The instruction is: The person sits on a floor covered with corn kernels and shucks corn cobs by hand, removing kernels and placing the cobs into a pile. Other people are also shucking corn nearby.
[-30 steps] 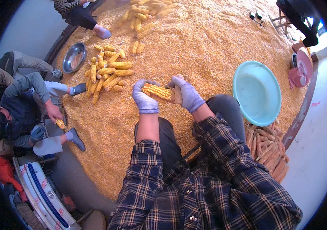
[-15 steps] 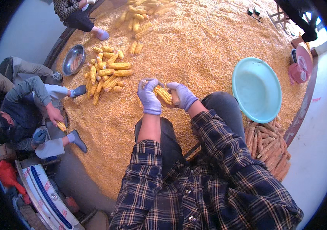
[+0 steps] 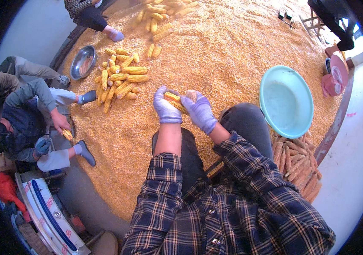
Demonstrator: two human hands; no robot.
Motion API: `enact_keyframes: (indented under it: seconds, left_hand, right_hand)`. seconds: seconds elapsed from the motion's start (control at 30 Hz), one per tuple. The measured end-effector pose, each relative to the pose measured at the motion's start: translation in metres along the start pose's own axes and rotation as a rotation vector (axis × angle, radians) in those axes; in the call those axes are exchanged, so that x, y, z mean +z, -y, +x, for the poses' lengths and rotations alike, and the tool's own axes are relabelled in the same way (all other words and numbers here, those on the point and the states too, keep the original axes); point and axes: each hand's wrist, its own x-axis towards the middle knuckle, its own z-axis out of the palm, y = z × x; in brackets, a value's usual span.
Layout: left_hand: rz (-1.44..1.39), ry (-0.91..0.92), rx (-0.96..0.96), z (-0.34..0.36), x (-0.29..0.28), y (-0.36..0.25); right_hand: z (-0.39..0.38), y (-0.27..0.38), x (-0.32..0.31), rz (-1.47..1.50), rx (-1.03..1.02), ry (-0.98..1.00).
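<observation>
My left hand (image 3: 166, 108), in a pale lilac glove, is closed round an ear of corn (image 3: 175, 101) with yellow kernels. My right hand (image 3: 201, 112), gloved alike, grips a bare corncob (image 3: 191, 95) whose pale end pokes out above the fingers. Its fingers touch the right side of the ear, and the two hands meet over my knees. Below them spreads a deep layer of loose corn kernels (image 3: 215, 55). Part of the bare cob is hidden by the right hand.
Unshelled ears (image 3: 136, 71) lie heaped ahead to the left, beside a metal bowl (image 3: 83, 62). At my right are a turquoise basin (image 3: 286, 102) and a pile of stripped cobs (image 3: 298, 163). A co-worker's hand (image 3: 61, 122) holds an ear at far left. A pink tub (image 3: 338, 70) stands at far right.
My right hand has turned more upright, and the bare cob now points upward instead of down. The ear in my left hand is tilted differently, with more of its upper part showing.
</observation>
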Motion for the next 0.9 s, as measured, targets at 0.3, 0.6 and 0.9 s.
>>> enact_keyframes:
  seconds: [0.3,0.6,0.9]
  left_hand:
    - [0.350,0.199,0.334,-0.013,0.009,0.005]
    - [-0.114,-0.051,0.046,0.006,-0.003,-0.016]
    - [0.132,0.087,0.245,-0.001,0.005,-0.012]
  right_hand:
    - [0.057,-0.054,-0.018,0.863,0.843,0.272]
    - [0.004,0.017,-0.008,0.132,0.178,-0.020]
    - [0.038,-0.024,-0.026,0.370,0.215,0.326]
